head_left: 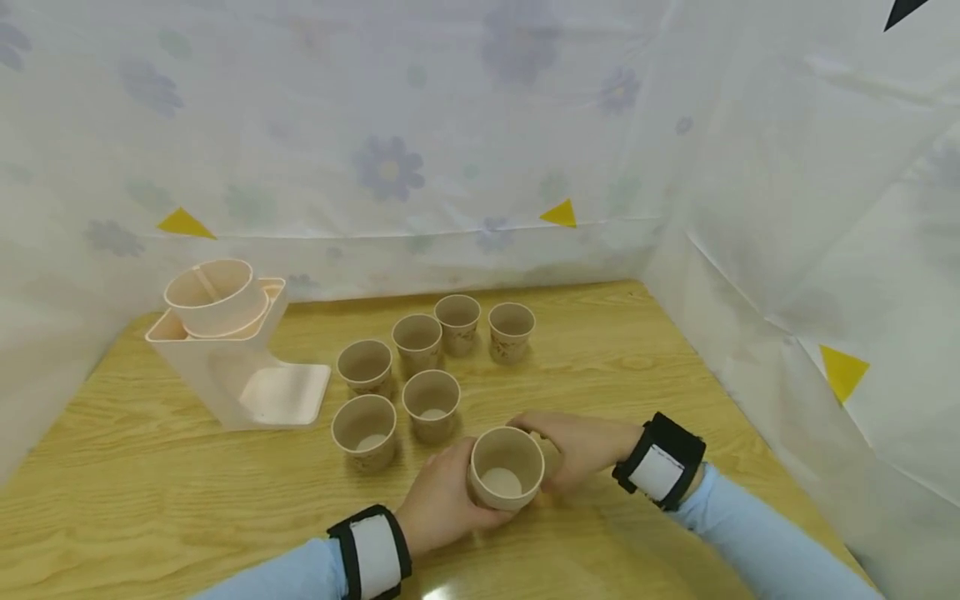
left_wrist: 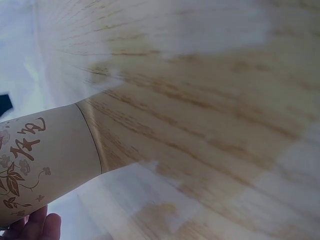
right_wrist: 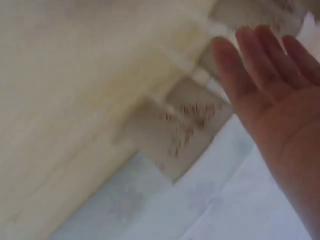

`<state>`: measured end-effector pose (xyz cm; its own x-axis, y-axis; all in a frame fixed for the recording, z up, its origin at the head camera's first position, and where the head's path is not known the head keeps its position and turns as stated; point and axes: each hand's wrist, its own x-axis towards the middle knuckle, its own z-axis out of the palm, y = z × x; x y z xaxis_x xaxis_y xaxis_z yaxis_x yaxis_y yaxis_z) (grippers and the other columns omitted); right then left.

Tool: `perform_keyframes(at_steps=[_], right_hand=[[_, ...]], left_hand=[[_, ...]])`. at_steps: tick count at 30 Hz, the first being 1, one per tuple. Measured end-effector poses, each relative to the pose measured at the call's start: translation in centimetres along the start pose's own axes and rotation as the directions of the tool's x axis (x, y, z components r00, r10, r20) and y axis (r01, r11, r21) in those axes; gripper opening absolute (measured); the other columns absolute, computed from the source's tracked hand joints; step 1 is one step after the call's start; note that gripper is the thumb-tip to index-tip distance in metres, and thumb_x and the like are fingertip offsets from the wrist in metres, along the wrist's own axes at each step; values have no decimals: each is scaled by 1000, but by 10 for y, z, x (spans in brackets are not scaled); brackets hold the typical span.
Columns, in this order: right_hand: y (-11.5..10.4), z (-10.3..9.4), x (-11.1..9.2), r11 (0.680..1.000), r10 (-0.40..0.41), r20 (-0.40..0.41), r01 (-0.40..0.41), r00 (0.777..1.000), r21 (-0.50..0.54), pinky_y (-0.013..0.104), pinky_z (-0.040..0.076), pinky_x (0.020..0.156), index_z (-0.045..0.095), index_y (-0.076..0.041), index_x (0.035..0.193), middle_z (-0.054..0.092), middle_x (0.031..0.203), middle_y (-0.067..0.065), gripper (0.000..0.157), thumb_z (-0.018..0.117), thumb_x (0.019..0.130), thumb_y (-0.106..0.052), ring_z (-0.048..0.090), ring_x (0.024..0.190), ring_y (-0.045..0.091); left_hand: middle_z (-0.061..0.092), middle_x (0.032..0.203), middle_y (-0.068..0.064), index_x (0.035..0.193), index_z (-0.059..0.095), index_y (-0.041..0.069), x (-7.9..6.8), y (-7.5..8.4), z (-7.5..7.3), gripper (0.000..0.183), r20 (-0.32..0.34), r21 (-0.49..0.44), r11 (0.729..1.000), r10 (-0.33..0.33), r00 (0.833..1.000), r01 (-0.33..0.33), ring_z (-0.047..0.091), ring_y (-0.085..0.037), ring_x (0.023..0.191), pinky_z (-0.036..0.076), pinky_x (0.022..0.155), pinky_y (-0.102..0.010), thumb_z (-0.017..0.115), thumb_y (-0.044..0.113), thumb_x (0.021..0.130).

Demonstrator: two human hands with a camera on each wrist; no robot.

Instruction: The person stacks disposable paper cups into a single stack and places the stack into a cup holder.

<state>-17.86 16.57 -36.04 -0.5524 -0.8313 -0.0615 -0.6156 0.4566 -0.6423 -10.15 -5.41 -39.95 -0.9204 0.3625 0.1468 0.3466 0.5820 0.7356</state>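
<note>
A beige paper cup [head_left: 507, 468] is in my left hand [head_left: 442, 496], whose fingers and thumb curl round its side. Its open mouth faces up in the head view. In the left wrist view the same cup [left_wrist: 47, 160] shows brown leaf and flower print with lettering, and fingertips [left_wrist: 35, 227] show beneath it. My right hand [head_left: 585, 446] is just right of the cup, with its fingers behind the far rim; contact is unclear in the head view. In the right wrist view my right hand [right_wrist: 280, 100] has extended fingers and holds nothing.
Several similar cups stand upright beyond my hands, including a near-left cup [head_left: 365, 433] and a far-right cup [head_left: 512, 333]. A pale pink stand [head_left: 247, 375] with a round bowl-like piece [head_left: 213, 300] on top is at the left. Patterned cloth [head_left: 450, 142] hangs behind the wooden table [head_left: 150, 517].
</note>
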Motion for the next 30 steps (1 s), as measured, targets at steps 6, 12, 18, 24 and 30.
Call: perform_keyframes(at_steps=[6,12,18,24,30], right_hand=[[17,-47,36,940,237,-359,-306,903,-151,55,39,103,40,10,135,47,135,31,75,71,78,-27,44,123,42],[49,-61,76,864,386,-510,-495,768,-92,54,36,107,32,14,139,39,138,35,94,73,74,-40,38,127,45],[73,-57,86,844,469,-507,-536,723,14,53,39,104,29,15,140,42,137,36,98,73,72,-40,43,123,45],[70,-61,77,851,475,-504,-523,722,53,54,40,102,25,14,143,39,141,36,99,70,75,-42,44,123,45],[39,-76,53,867,474,-458,-491,752,92,56,38,103,15,7,148,33,146,33,101,68,78,-41,39,128,44]], left_hand=[[67,110,-8,118,55,7,1,-3,-1,71,-15,11,1000,4,1000,-4,61,-23,100,50,87,-46,83,35,60],[67,109,-6,117,56,8,-2,-3,4,70,4,18,1000,-3,1000,3,60,-21,99,46,88,-47,82,39,60],[68,106,-3,115,57,9,-3,-1,11,68,-3,47,998,38,999,-38,61,-17,95,51,83,-40,81,41,60],[68,106,-3,116,57,9,-3,1,11,69,-4,60,997,49,999,-49,60,-17,96,50,83,-41,81,42,60],[67,109,-5,118,56,8,-2,2,8,72,2,44,999,24,1000,-24,60,-21,98,49,85,-45,82,41,60]])
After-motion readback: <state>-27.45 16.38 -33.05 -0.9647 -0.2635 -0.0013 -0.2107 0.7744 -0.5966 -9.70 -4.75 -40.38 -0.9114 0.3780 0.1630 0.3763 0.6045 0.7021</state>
